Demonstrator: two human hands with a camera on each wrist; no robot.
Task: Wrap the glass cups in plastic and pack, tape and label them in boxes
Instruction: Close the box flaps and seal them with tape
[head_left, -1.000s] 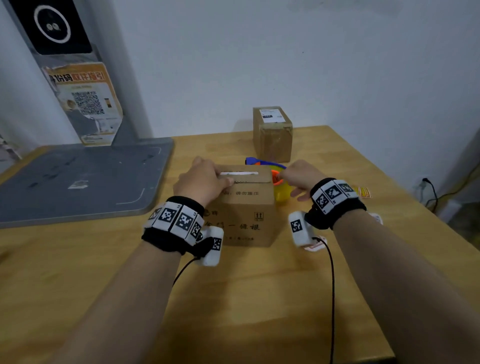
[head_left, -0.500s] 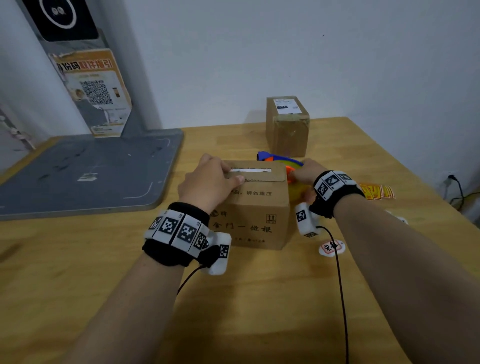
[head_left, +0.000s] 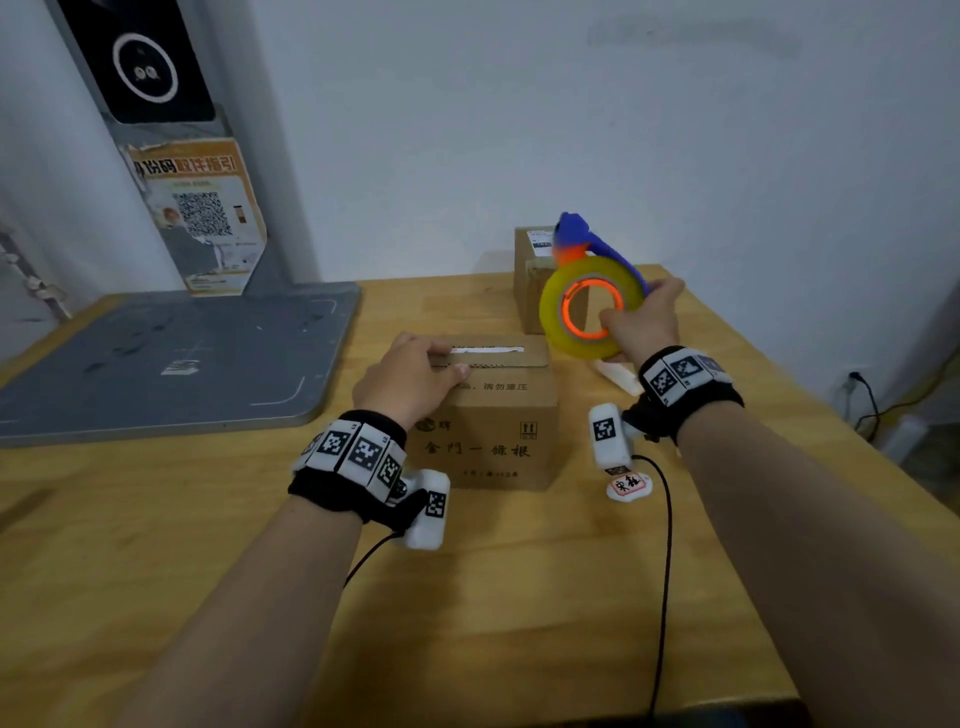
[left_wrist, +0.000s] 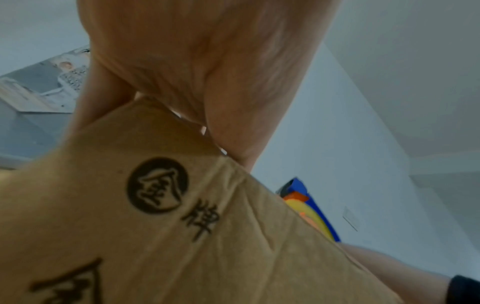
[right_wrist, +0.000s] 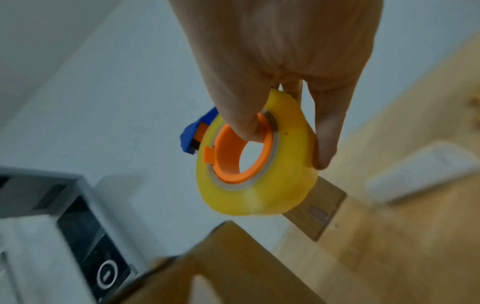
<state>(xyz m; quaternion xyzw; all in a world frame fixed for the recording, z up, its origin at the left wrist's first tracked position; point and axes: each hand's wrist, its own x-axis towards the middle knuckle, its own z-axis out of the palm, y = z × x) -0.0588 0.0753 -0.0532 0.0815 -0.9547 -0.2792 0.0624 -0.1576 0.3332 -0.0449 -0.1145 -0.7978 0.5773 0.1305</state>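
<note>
A closed cardboard box (head_left: 493, 431) with black printing stands in the middle of the wooden table. My left hand (head_left: 441, 359) grips its top left edge, fingers over the lid and thumb on the front face; the left wrist view shows the palm (left_wrist: 207, 72) over the box corner (left_wrist: 182, 226). My right hand (head_left: 641, 322) holds a yellow tape roll (head_left: 589, 312) in a blue and orange dispenser in the air, to the right of and above the box. In the right wrist view the thumb (right_wrist: 244, 115) is hooked through the orange core of the roll (right_wrist: 259, 185).
A second taped box (head_left: 527, 275) with a white label stands at the back, behind the roll. A round sticker (head_left: 628, 486) and a white strip (head_left: 618, 376) lie right of the box. A grey platform (head_left: 156, 358) with a post fills the left. The table's edge runs along the right.
My right hand has lifted the tape roll from the table behind the box, up and to the right. The left hand has stayed on the box top.
</note>
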